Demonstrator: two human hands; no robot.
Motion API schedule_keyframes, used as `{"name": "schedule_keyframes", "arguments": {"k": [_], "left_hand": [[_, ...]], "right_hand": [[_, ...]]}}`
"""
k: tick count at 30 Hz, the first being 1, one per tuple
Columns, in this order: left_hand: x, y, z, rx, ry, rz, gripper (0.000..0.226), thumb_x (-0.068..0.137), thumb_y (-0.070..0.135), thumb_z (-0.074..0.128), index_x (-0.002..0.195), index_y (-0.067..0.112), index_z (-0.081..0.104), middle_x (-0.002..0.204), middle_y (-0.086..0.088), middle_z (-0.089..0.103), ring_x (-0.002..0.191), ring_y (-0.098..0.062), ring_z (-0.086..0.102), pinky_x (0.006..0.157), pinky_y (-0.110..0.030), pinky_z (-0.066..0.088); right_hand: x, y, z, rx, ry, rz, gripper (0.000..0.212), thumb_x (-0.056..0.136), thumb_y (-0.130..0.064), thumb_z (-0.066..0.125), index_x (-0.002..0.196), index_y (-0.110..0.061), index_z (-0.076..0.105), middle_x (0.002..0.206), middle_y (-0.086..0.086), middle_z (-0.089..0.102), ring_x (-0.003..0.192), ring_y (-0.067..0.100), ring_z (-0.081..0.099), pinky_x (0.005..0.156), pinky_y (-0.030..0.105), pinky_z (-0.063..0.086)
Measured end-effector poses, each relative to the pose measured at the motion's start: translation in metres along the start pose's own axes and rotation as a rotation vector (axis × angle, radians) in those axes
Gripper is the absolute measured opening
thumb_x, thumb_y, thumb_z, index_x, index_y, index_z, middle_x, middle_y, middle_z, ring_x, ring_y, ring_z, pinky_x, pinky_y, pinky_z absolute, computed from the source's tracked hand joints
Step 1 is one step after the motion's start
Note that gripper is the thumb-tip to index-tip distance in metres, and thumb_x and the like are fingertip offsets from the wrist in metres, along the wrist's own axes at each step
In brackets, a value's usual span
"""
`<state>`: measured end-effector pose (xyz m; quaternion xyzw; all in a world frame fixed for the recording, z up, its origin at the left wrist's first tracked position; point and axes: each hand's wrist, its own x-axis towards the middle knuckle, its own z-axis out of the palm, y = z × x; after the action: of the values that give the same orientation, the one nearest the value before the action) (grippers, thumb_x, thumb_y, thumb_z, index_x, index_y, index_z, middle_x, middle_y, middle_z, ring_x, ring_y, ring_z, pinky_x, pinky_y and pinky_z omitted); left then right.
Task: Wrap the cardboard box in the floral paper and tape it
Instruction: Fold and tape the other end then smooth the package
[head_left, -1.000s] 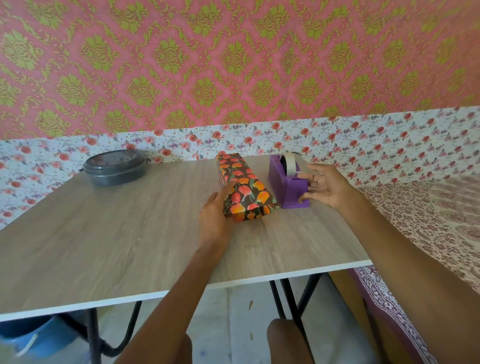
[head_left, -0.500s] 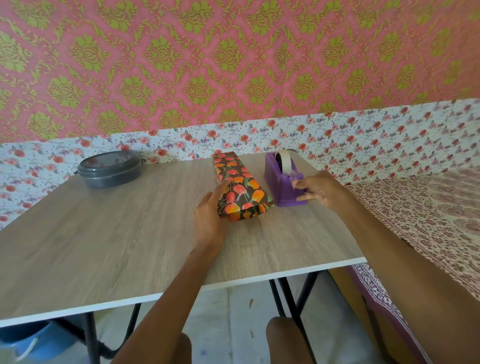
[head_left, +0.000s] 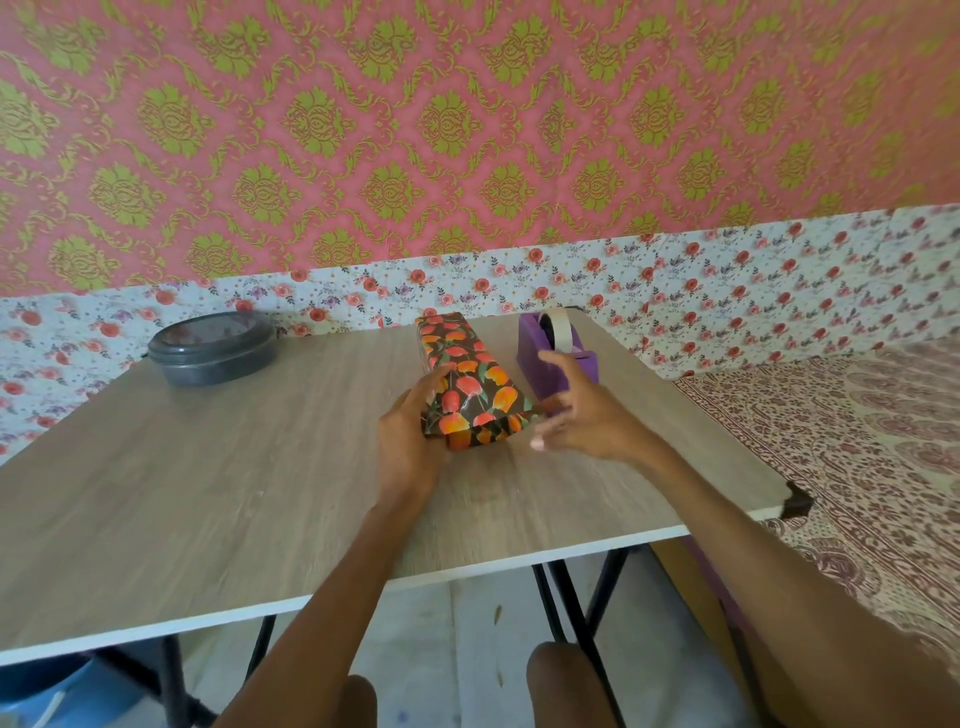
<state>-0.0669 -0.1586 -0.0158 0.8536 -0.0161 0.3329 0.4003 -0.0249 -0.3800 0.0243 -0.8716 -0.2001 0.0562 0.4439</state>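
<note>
The long cardboard box (head_left: 467, 374), covered in dark paper printed with orange and red flowers, lies on the wooden table (head_left: 208, 493) pointing away from me. My left hand (head_left: 408, 441) grips its near left corner, thumb on top. At the near end a folded flap of paper shows. My right hand (head_left: 582, 415) hovers just right of that near end, fingers spread and blurred; I can make out no tape strip in it. The purple tape dispenser (head_left: 550, 353) with a pale roll stands right of the box, behind my right hand.
A dark round lidded container (head_left: 213, 348) sits at the table's back left. A patterned bedspread (head_left: 857, 441) lies beyond the table's right edge. The floral wall runs along the far edge. A blue tub (head_left: 52, 691) sits under the table at the left.
My right hand has left the front of the tape dispenser and come back toward the near end of the box. My left hand has stayed on the box.
</note>
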Motion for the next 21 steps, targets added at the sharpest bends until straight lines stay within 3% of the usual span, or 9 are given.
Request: {"name": "schedule_keyframes", "arguments": {"k": [2,4,7,10,13,16,17,19,21], "left_hand": [[0.003,0.006,-0.005,-0.031,0.02,-0.018,0.064,0.086,-0.004,0.065,0.14,0.028,0.051,0.12,-0.006,0.068,0.098,-0.015,0.066,0.071,0.0,0.045],[0.008,0.015,-0.01,-0.06,0.045,-0.027,0.065,0.087,-0.004,0.063,0.142,0.027,0.049,0.104,-0.01,0.07,0.083,-0.013,0.064,0.064,-0.001,0.045],[0.021,0.024,-0.02,-0.094,0.07,-0.014,0.067,0.087,0.001,0.067,0.145,0.026,0.044,0.081,0.001,0.065,0.068,0.0,0.06,0.058,-0.001,0.045],[0.038,0.032,-0.033,-0.086,0.069,-0.005,0.067,0.085,0.004,0.072,0.143,0.025,0.046,0.068,0.01,0.057,0.064,0.009,0.057,0.056,-0.003,0.044],[0.052,0.038,-0.044,-0.093,0.023,-0.028,0.052,0.088,0.015,0.072,0.136,0.024,0.055,0.075,0.002,0.061,0.065,0.004,0.057,0.063,-0.009,0.048],[0.064,0.037,-0.054,-0.308,-0.053,-0.142,0.046,0.08,0.04,0.078,0.124,0.029,0.066,0.102,0.007,0.071,0.089,-0.004,0.066,0.083,-0.027,0.055],[0.066,0.04,-0.058,-0.389,-0.082,-0.173,0.043,0.077,0.041,0.081,0.117,0.03,0.069,0.104,0.009,0.073,0.093,-0.006,0.068,0.086,-0.03,0.055],[0.072,0.042,-0.067,-0.475,-0.126,-0.186,0.03,0.075,0.03,0.084,0.102,0.03,0.071,0.095,0.011,0.075,0.09,-0.006,0.07,0.086,-0.03,0.054],[0.078,0.046,-0.068,-0.502,-0.137,-0.193,0.029,0.075,0.027,0.085,0.096,0.033,0.065,0.095,0.014,0.073,0.089,-0.002,0.067,0.082,-0.023,0.051]], "right_hand": [[0.005,0.006,0.022,-0.031,0.059,-0.037,0.131,0.064,-0.016,0.092,0.155,-0.037,0.001,0.115,0.003,0.064,0.094,0.015,0.07,0.088,0.038,0.058],[0.012,0.009,0.04,0.119,0.205,-0.127,0.135,0.062,-0.029,0.094,0.154,-0.043,-0.004,0.128,0.006,0.064,0.097,0.014,0.071,0.089,0.042,0.058],[0.023,0.001,0.053,0.346,0.447,-0.222,0.119,0.068,-0.037,0.087,0.153,-0.044,0.004,0.112,-0.003,0.07,0.098,0.015,0.072,0.084,0.046,0.059],[0.028,-0.024,0.054,0.325,0.695,-0.204,0.107,0.078,-0.023,0.084,0.157,-0.028,0.011,0.093,0.0,0.072,0.083,0.009,0.071,0.075,0.032,0.061],[0.036,-0.044,0.051,0.381,0.779,-0.144,0.109,0.075,-0.017,0.086,0.156,-0.029,0.015,0.079,-0.007,0.07,0.079,0.007,0.069,0.077,0.035,0.059],[0.047,-0.056,0.044,0.451,0.752,-0.134,0.114,0.069,-0.016,0.09,0.155,-0.032,0.016,0.079,-0.008,0.072,0.093,0.013,0.071,0.086,0.038,0.058],[0.049,-0.061,0.04,0.449,0.748,-0.136,0.115,0.069,-0.017,0.091,0.155,-0.032,0.017,0.081,-0.005,0.072,0.091,0.01,0.071,0.083,0.031,0.058],[0.049,-0.077,0.03,0.452,0.736,-0.144,0.116,0.07,-0.013,0.09,0.157,-0.028,0.014,0.079,-0.001,0.072,0.069,-0.006,0.066,0.064,0.008,0.05],[0.049,-0.092,0.02,0.454,0.732,-0.138,0.116,0.071,-0.009,0.088,0.158,-0.023,0.011,0.07,-0.007,0.07,0.056,-0.013,0.061,0.055,0.001,0.042]]}}
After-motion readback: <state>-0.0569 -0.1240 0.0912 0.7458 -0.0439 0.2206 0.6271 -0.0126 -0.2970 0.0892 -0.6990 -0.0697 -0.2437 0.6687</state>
